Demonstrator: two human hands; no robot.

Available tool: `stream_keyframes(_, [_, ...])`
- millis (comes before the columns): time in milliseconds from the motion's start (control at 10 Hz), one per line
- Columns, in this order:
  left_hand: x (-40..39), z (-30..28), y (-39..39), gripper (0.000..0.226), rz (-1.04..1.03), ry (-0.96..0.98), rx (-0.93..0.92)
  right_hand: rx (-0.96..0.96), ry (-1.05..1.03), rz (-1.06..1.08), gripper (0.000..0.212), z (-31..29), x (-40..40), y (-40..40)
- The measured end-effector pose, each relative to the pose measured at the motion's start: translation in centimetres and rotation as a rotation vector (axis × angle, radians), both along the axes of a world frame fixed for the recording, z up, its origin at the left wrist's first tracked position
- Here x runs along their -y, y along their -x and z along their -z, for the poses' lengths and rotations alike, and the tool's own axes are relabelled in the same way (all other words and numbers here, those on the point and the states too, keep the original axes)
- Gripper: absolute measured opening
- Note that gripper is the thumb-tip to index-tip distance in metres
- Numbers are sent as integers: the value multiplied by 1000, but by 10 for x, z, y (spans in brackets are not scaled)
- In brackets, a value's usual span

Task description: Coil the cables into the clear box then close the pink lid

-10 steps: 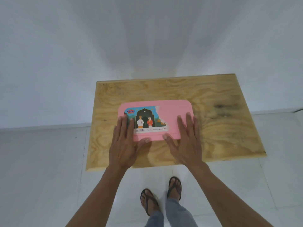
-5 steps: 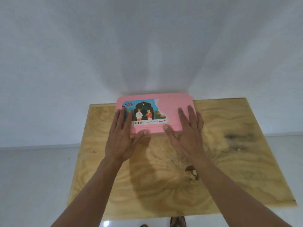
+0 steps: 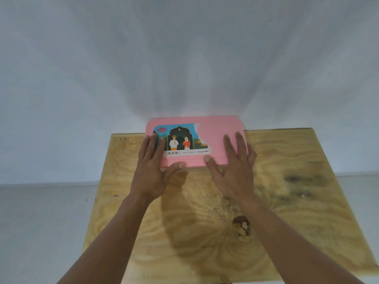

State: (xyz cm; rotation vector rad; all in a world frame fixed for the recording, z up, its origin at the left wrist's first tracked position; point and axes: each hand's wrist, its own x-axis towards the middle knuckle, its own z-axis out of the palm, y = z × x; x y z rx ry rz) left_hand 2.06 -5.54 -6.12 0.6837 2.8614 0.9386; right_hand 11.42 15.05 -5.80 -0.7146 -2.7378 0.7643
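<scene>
Left hand [image 3: 150, 173] and right hand [image 3: 231, 171] apart, fingers straight, pressing flat on pink lid [image 3: 213, 136] with torn picture label [image 3: 180, 140], at far edge of plywood bench [image 3: 287, 201]; white wall [image 3: 184, 58] behind.

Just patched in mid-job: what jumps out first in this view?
The pink lid with its colourful sticker, at the far edge of the wooden table. Both hands lie flat on it, left hand over the sticker's left end, right hand on the lid's right side.
</scene>
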Motion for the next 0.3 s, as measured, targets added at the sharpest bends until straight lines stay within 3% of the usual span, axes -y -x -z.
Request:
stream_keyframes(200, [-5, -20, -10, 103, -49, 106, 26, 139, 13, -18, 83, -21, 3, -7])
stream_keyframes(300, [0, -28, -27, 97, -65, 80, 2, 92, 61, -16, 78, -34, 12, -21])
